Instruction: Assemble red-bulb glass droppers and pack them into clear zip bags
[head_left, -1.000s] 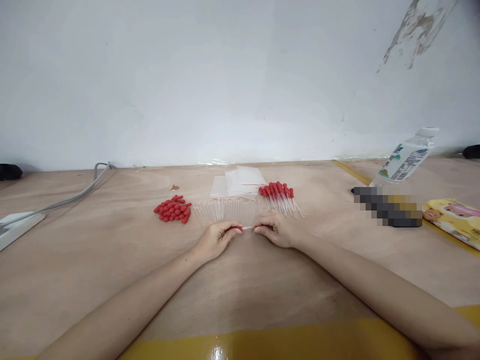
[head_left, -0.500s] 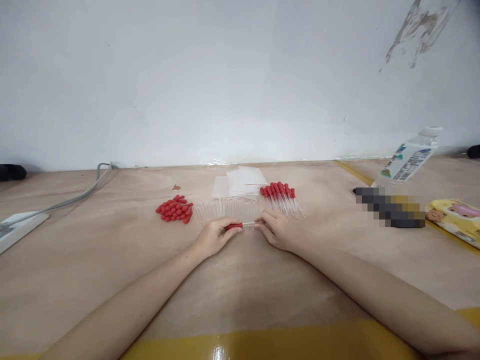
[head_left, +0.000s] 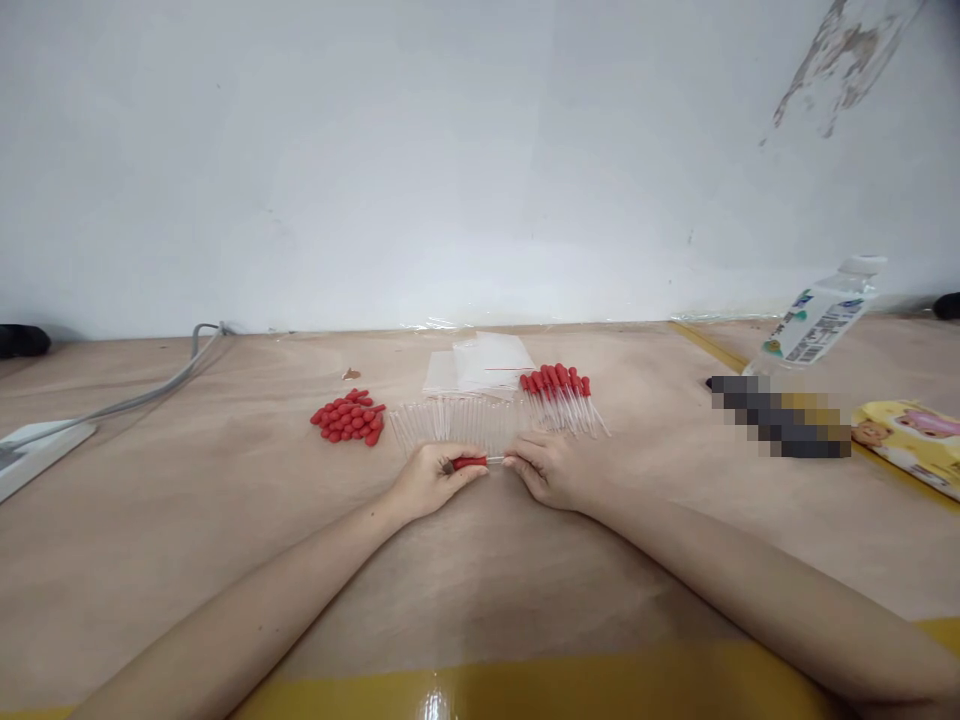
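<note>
My left hand [head_left: 435, 477] is closed around a red rubber dropper bulb [head_left: 471, 462], held level at the table's middle. My right hand [head_left: 546, 470] pinches a thin clear dropper tube [head_left: 496, 460], whose left end meets the bulb's mouth; how deep it sits inside I cannot tell. Just beyond my hands lies a row of clear tubes [head_left: 472, 420]. A heap of loose red bulbs [head_left: 349, 418] rests to the left. On the right, several droppers with red bulbs fitted [head_left: 559, 390] lie side by side, tips toward me.
White sheets [head_left: 495, 360] lie behind the tubes. At right are a tilted plastic bottle [head_left: 821, 315], a dark blurred-out object [head_left: 795, 430] and a yellow packet [head_left: 911, 440]. A grey cable [head_left: 161, 390] runs to a white box [head_left: 45, 455] at left. A wall [head_left: 450, 180] rises behind.
Both hands have come slightly nearer to me with the bulb and tube. My right fingers are closer to the bulb, so less tube shows between the hands.
</note>
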